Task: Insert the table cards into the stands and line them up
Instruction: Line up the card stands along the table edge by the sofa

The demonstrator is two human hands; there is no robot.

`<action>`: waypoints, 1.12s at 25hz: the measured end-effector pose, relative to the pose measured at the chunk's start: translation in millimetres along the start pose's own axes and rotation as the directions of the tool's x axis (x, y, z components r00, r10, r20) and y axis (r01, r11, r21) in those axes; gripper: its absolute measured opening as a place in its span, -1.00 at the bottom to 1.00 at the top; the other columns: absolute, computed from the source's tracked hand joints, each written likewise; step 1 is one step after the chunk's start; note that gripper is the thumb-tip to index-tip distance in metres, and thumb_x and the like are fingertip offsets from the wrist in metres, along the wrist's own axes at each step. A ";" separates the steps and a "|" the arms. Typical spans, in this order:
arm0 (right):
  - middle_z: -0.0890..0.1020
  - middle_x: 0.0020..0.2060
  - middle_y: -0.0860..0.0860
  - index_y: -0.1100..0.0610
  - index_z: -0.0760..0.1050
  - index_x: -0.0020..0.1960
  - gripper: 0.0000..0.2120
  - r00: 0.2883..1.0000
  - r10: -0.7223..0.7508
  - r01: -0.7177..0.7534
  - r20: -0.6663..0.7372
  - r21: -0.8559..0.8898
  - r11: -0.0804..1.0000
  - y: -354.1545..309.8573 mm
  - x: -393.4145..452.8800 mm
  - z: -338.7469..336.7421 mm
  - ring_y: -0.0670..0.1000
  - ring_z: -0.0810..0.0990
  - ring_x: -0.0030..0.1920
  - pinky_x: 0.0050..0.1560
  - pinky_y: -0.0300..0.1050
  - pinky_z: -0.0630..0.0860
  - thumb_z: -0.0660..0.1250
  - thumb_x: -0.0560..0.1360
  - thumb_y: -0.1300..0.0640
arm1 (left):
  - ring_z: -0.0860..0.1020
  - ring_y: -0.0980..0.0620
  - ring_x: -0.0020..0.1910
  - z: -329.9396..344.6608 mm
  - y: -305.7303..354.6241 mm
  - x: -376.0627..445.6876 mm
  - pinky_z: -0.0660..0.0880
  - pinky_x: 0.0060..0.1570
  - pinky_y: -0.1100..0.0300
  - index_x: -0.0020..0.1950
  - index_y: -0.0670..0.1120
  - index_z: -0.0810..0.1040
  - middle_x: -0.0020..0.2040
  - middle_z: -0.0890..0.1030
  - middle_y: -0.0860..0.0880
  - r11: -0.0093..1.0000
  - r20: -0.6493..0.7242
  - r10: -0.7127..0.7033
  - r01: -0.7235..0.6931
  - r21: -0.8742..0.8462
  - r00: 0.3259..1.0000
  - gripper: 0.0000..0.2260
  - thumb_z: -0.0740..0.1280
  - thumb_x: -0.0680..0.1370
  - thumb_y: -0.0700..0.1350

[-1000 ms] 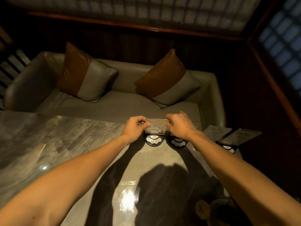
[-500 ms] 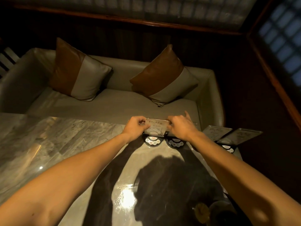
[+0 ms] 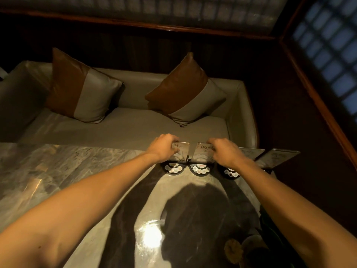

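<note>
Several black half-round stands with table cards stand in a row at the far edge of the marble table (image 3: 58,171). My left hand (image 3: 164,147) grips the leftmost card (image 3: 182,151), upright in its stand (image 3: 174,168). My right hand (image 3: 224,151) grips the second card (image 3: 202,152), upright in the stand (image 3: 201,169) right beside the first. A third stand (image 3: 230,173) shows under my right wrist, its card (image 3: 249,152) leaning back. A fourth card (image 3: 276,158) leans back at the far right.
A grey sofa (image 3: 125,130) with two brown-and-grey cushions (image 3: 83,93) runs behind the table. Dark wood walls and a lattice window (image 3: 328,45) close the right side. A dried flower decoration (image 3: 233,250) lies at the table's near right. My shadow falls across the table.
Both hands held one card together over the left stand before. Now they have parted: the left hand keeps the leftmost card and the right hand holds the card in the second stand.
</note>
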State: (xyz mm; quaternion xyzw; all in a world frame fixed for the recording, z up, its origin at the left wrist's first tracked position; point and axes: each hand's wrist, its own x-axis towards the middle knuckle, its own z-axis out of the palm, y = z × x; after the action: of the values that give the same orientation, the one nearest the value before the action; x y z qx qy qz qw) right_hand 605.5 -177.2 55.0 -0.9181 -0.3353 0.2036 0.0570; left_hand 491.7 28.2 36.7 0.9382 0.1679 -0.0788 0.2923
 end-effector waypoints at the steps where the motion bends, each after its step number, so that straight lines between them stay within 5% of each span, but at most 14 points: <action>1: 0.68 0.08 0.12 0.05 0.56 0.20 -0.74 1.000 0.002 -0.002 -0.016 -0.007 1.000 0.1 0.2 0.0 0.18 0.65 0.06 0.04 0.10 0.59 0.26 0.54 0.20 | 0.61 -0.11 0.15 2.7 0.8 1.0 0.51 0.16 0.02 0.23 -0.07 0.62 0.13 0.69 -0.08 1.000 -0.018 -0.002 0.003 0.026 1.000 -0.74 0.41 0.55 -0.09; 8: 0.69 0.07 0.10 0.06 0.57 0.22 -0.72 0.997 0.009 -0.012 -0.072 -0.035 0.999 1.8 2.6 -1.2 0.16 0.65 0.08 0.10 0.05 0.57 0.31 0.53 0.23 | 0.60 -0.09 0.19 4.1 -0.1 6.3 0.47 0.19 0.06 0.26 -0.11 0.61 0.14 0.68 -0.08 1.000 -0.047 -0.019 0.017 -0.026 0.999 -0.73 0.41 0.57 -0.10; 12: 0.69 0.08 0.08 0.06 0.57 0.23 -0.73 0.998 0.011 -0.012 -0.068 -0.025 1.000 0.4 3.1 -2.2 0.15 0.65 0.09 0.13 0.06 0.57 0.31 0.55 0.22 | 0.63 -0.09 0.09 3.6 0.9 10.5 0.41 -0.01 0.17 0.07 -0.09 0.66 0.00 0.70 -0.08 1.000 -0.038 -0.007 0.007 -0.014 0.999 -0.88 0.41 0.56 -0.11; 17: 0.70 0.06 0.10 0.05 0.56 0.23 -0.71 0.998 -0.018 0.016 -0.063 -0.033 0.999 -3.1 2.3 -4.2 0.17 0.66 0.06 0.12 0.18 0.60 0.27 0.54 0.22 | 0.61 -0.09 0.13 3.1 1.1 11.0 0.46 0.07 0.12 0.15 -0.10 0.65 0.07 0.70 -0.08 0.999 -0.042 -0.020 0.018 -0.043 0.999 -0.81 0.41 0.56 -0.12; 24: 0.69 0.02 0.07 0.06 0.57 0.21 -0.75 0.998 -0.026 0.024 -0.060 -0.036 0.999 -1.9 5.6 -3.4 0.07 0.59 -0.07 -0.07 -0.07 0.44 0.26 0.58 0.23 | 0.59 -0.09 0.21 3.4 5.7 11.3 0.46 0.24 0.03 0.27 -0.12 0.61 0.19 0.67 -0.10 0.998 -0.047 -0.020 0.017 -0.061 0.999 -0.73 0.40 0.57 -0.13; 28: 0.70 0.08 0.08 0.06 0.57 0.25 -0.71 0.997 0.010 -0.009 -0.076 0.008 1.000 3.2 5.7 -3.1 0.13 0.65 0.06 0.07 0.06 0.59 0.30 0.55 0.23 | 0.61 -0.07 0.14 3.0 6.7 14.7 0.48 0.13 0.06 0.19 -0.10 0.65 0.11 0.69 -0.08 0.999 -0.033 -0.009 0.007 -0.052 0.999 -0.79 0.40 0.57 -0.14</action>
State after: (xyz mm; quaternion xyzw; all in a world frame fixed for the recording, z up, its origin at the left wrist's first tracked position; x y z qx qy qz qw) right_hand 612.6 -176.0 55.1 -0.9265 -0.3278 0.1703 0.0721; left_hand 507.6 25.2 34.1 0.9307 0.1785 -0.0601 0.3136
